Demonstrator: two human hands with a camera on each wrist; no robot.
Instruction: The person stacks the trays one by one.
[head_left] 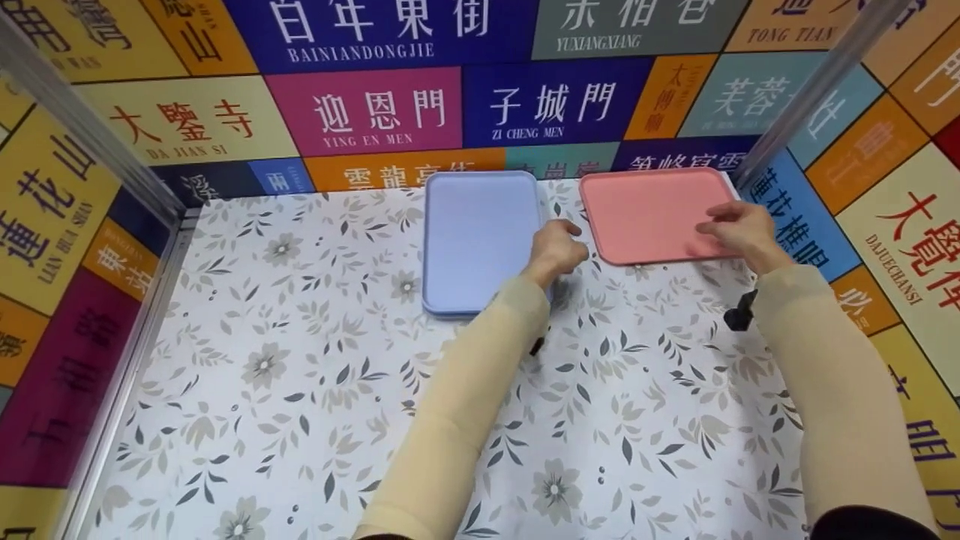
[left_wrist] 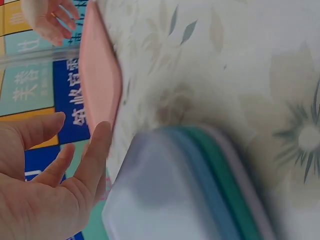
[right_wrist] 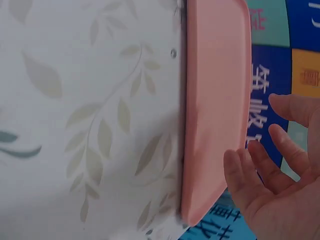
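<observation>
A periwinkle-blue tray [head_left: 480,247] lies upright lengthwise at the back middle of the table. In the left wrist view it tops a stack [left_wrist: 200,175] with blue, green and mauve edges below. My left hand [head_left: 555,249] hovers by the stack's right edge, fingers loosely bent, holding nothing. To the right lies a pink tray [head_left: 652,214], set crosswise. Over its right end is my right hand [head_left: 742,231], its fingers [right_wrist: 240,180] spread and relaxed in the right wrist view, with nothing in them.
A white tablecloth [head_left: 300,420] with grey leaves and flowers covers the table. Colourful panels with Chinese lettering [head_left: 375,112] stand behind and on both sides. Metal corner posts [head_left: 817,90] rise at the back. The pink tray lies close to the right back corner.
</observation>
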